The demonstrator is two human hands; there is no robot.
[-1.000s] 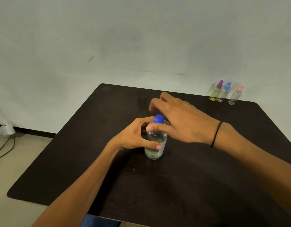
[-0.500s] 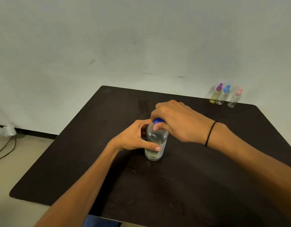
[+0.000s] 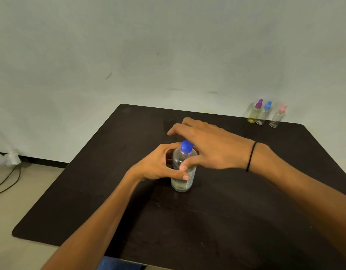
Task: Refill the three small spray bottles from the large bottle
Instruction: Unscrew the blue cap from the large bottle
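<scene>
Left hand [image 3: 158, 164] gripping large bottle [image 3: 182, 172] (upright), right hand [image 3: 205, 147] — fingers spread — thumb touching the bottle

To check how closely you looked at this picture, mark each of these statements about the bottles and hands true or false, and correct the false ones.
1. The left hand grips the large bottle, which stands upright on the table. True.
2. The large bottle's blue cap is off and lying on the table. False: it is on the bottle's neck.
3. The three small spray bottles stand at the far right edge of the table. True.
4. The right hand holds the pink-capped spray bottle. False: it is at the large bottle's cap, fingers spread.
5. All three spray tops are blue. False: purple, blue, pink.
</scene>
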